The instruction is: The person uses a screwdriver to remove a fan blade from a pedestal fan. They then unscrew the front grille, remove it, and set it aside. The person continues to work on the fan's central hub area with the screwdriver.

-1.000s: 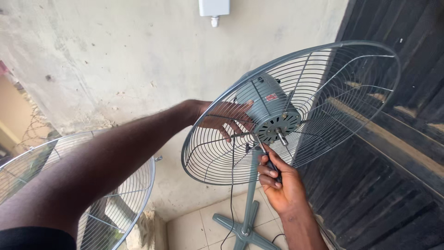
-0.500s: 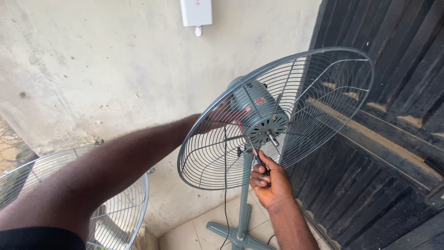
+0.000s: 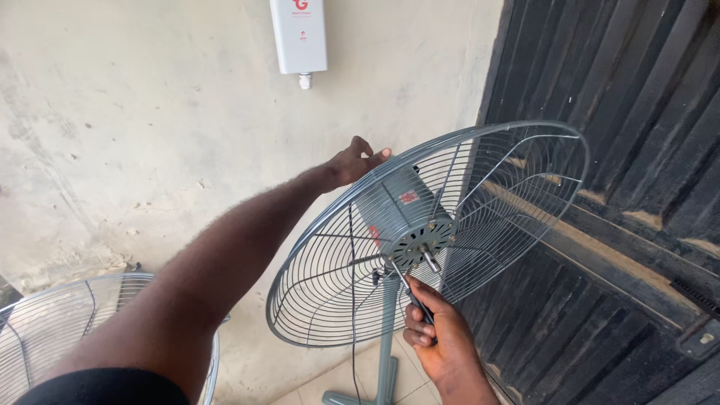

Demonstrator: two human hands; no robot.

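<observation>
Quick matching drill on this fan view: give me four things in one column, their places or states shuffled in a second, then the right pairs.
Things:
1. left hand
2. right hand
3. white box
4. loose fan guard

Places or states:
A. mounted high on the wall
B. lower left, beside the stand fan
C. on the top rim of the rear guard
D. gripping a screwdriver aimed at the motor

Pairs: 1-C, 2-D, 3-A, 4-B
</observation>
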